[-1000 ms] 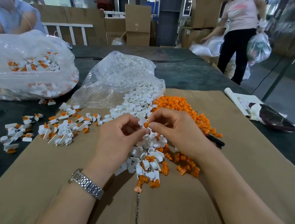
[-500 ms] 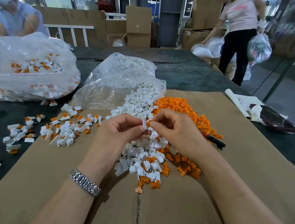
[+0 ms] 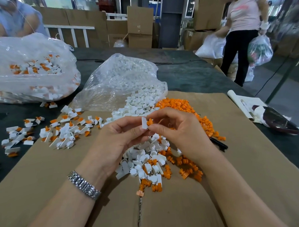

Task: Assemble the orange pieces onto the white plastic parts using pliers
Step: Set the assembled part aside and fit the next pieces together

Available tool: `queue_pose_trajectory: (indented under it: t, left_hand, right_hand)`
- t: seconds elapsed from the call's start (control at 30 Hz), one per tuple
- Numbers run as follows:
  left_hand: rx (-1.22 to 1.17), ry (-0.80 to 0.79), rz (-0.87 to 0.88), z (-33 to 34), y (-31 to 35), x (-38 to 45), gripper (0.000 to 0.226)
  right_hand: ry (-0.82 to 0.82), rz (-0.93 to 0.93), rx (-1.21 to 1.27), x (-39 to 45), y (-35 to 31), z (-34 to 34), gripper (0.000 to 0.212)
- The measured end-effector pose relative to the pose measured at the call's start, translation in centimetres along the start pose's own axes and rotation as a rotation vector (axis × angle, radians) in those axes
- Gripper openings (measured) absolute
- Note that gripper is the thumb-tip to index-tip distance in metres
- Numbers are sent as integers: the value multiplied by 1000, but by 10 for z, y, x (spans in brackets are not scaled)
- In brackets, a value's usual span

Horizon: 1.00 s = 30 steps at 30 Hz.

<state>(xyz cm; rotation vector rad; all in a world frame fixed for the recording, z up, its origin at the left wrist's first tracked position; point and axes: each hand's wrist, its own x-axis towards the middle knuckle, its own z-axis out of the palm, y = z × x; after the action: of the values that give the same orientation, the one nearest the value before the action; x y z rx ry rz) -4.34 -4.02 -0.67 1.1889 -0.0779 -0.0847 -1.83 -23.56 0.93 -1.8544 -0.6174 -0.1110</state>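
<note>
I see both hands raised just above the parts heap, meeting at center. L hand (image 3: 119, 138): fingers curled in, thumb + forefinger pinching a white plastic part (image 3: 144, 123), held upright. R hand (image 3: 178, 132): thumb + forefinger tips pinching an orange piece (image 3: 149, 122) pressed against the right face of that white part; other fingers loosely bent, fanned above. The two parts touch; can't tell if the orange one is fully seated.

Metal watch (image 3: 83, 185) on L wrist.

Under the hands, on cardboard sheet (image 3: 217, 187): mixed heap of white parts (image 3: 144, 158) w/ orange bits scattered in. Orange pile (image 3: 181, 106) sits behind R hand, running to the right. Black handle (image 3: 219, 144), prob. the pliers, lies on the cardboard just right of R wrist, partly under orange bits; neither hand touches it.

Left of the hands: spread of assembled white/orange units (image 3: 60, 132), some on cardboard, some on the dark table (image 3: 195, 73). Clear bag of white parts (image 3: 116, 80) lies open behind the heap; bigger bag w/ assembled units (image 3: 28, 70) far left.
</note>
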Motion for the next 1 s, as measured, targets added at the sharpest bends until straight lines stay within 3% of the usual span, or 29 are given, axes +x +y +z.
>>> queue_pose_trajectory:
  t: [0.27, 1.0]
  left_hand:
    - [-1, 43, 45, 3, 1, -1, 33]
    - [-78, 56, -63, 4, 3, 0, 11]
  right_hand:
    - [68, -94, -58, -1, 3, 5, 20]
    - [119, -256, -323, 1, 6, 13, 18]
